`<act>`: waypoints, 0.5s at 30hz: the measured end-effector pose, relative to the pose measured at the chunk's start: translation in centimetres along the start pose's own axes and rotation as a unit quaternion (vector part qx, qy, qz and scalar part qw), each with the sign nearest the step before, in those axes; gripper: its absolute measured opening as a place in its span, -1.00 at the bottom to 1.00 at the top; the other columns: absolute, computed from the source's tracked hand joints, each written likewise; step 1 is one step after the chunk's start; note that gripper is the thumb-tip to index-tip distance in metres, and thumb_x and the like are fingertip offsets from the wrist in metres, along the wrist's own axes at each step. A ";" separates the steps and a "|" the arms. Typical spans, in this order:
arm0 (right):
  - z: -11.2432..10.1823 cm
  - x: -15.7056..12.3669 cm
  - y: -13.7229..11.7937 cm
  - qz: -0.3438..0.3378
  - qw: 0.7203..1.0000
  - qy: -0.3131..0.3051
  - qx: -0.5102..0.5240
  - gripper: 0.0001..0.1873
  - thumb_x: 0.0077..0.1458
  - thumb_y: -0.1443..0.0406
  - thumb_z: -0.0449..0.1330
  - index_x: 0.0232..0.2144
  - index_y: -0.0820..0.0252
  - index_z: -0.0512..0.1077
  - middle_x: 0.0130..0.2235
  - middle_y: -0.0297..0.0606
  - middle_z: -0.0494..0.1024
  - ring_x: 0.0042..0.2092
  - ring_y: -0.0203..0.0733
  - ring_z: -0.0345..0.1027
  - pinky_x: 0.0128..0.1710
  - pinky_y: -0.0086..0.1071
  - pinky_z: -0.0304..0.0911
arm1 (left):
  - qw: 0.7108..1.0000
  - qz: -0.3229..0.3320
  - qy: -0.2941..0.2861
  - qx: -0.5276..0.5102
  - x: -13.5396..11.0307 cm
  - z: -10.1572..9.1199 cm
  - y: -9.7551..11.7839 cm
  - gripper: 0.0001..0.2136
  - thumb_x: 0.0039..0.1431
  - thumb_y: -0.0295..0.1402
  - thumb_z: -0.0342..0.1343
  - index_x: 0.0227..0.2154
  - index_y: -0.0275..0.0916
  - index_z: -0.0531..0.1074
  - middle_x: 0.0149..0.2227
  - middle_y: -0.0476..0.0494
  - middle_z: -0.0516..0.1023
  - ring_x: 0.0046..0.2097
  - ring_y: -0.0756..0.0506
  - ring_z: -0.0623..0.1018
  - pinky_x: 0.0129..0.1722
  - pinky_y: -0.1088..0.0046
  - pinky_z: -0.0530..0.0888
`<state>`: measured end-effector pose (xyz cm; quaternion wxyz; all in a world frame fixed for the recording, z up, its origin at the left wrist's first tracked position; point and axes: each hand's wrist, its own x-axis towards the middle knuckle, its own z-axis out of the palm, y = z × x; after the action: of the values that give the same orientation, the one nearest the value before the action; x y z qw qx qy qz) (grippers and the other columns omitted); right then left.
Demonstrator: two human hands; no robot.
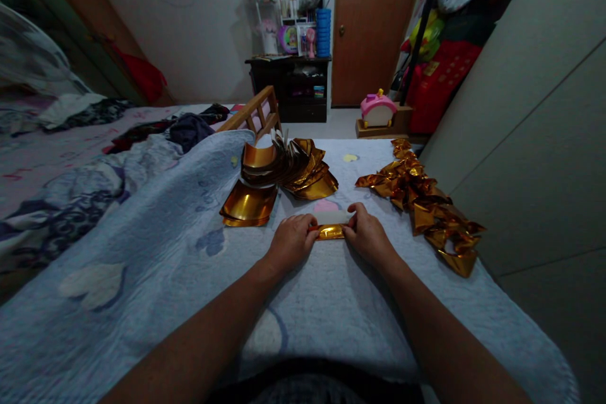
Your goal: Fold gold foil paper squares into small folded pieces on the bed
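Observation:
A small sheet of gold foil paper (330, 231) lies on the light blue quilt (189, 252), partly folded, its white back showing along the far edge. My left hand (291, 241) pinches its left end and my right hand (367, 237) pinches its right end, fingers closed on the paper. A stack of curled flat gold sheets (279, 177) lies just beyond my left hand. A row of folded gold pieces (421, 202) runs along the right, beyond my right hand.
The quilt covers a bed with rumpled bedding and clothes (142, 139) at left. A grey wall (530, 139) runs close along the right. Behind stand a wooden chair back (255, 112), a dark shelf unit (293, 85), a brown door (369, 25) and a pink toy (377, 108).

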<state>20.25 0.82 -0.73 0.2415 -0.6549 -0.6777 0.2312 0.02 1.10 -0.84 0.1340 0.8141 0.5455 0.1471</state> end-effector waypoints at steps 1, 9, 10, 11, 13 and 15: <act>0.0 0.0 0.1 -0.001 1.000 0.003 0.004 -0.61 0.05 0.45 0.20 -0.04 0.23 0.29 -0.34 -0.29 0.52 -0.33 -0.20 0.36 -0.32 -0.40 0.10 | 1.000 0.001 0.000 -0.001 0.0 0.0 0.0 -0.92 0.28 -0.35 0.14 -0.21 -0.20 0.46 -0.18 -0.15 0.62 -0.14 -0.17 0.56 -0.11 0.31 0.39; 0.7 -0.3 0.8 -0.030 0.997 0.064 0.006 -0.65 0.00 0.39 0.16 -0.11 0.21 0.28 -0.27 -0.24 0.47 -0.28 -0.17 0.35 -0.28 -0.36 0.17 | 1.000 0.000 0.003 -0.019 0.0 -0.1 0.0 -0.94 0.26 -0.36 0.15 -0.24 -0.21 0.47 -0.20 -0.16 0.62 -0.16 -0.17 0.56 -0.12 0.31 0.40; 0.7 -0.3 0.8 -0.030 0.998 0.063 0.008 -0.65 0.00 0.39 0.16 -0.11 0.22 0.28 -0.27 -0.24 0.47 -0.28 -0.16 0.35 -0.28 -0.35 0.17 | 1.000 -0.001 0.003 -0.021 0.0 -0.1 0.0 -0.94 0.26 -0.36 0.15 -0.24 -0.21 0.47 -0.21 -0.16 0.62 -0.17 -0.16 0.56 -0.12 0.31 0.40; 0.6 -0.3 0.7 -0.028 0.998 0.061 0.010 -0.65 0.00 0.39 0.15 -0.11 0.22 0.28 -0.27 -0.24 0.46 -0.28 -0.16 0.35 -0.27 -0.35 0.18 | 1.000 -0.002 0.002 -0.023 0.0 -0.1 0.0 -0.94 0.26 -0.36 0.15 -0.25 -0.21 0.47 -0.21 -0.15 0.62 -0.17 -0.16 0.56 -0.12 0.31 0.40; 0.6 -0.3 0.7 -0.025 0.998 0.058 0.013 -0.67 0.00 0.39 0.15 -0.12 0.21 0.28 -0.28 -0.26 0.45 -0.27 -0.16 0.34 -0.26 -0.34 0.19 | 1.000 -0.004 0.001 -0.028 0.1 -0.1 0.0 -0.94 0.26 -0.36 0.15 -0.25 -0.21 0.48 -0.22 -0.15 0.62 -0.17 -0.16 0.56 -0.13 0.32 0.40; 0.6 -0.3 0.6 -0.029 0.998 0.056 0.011 -0.68 0.00 0.40 0.15 -0.14 0.20 0.28 -0.29 -0.27 0.44 -0.26 -0.16 0.33 -0.24 -0.34 0.19 | 0.999 -0.007 0.002 -0.033 0.1 -0.1 0.0 -0.94 0.26 -0.36 0.15 -0.26 -0.21 0.48 -0.23 -0.15 0.62 -0.17 -0.16 0.56 -0.14 0.33 0.40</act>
<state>20.35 0.58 -1.57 0.2930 -0.6445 -0.6790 0.1943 0.00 1.21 -0.74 0.1610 0.8050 0.5465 0.1655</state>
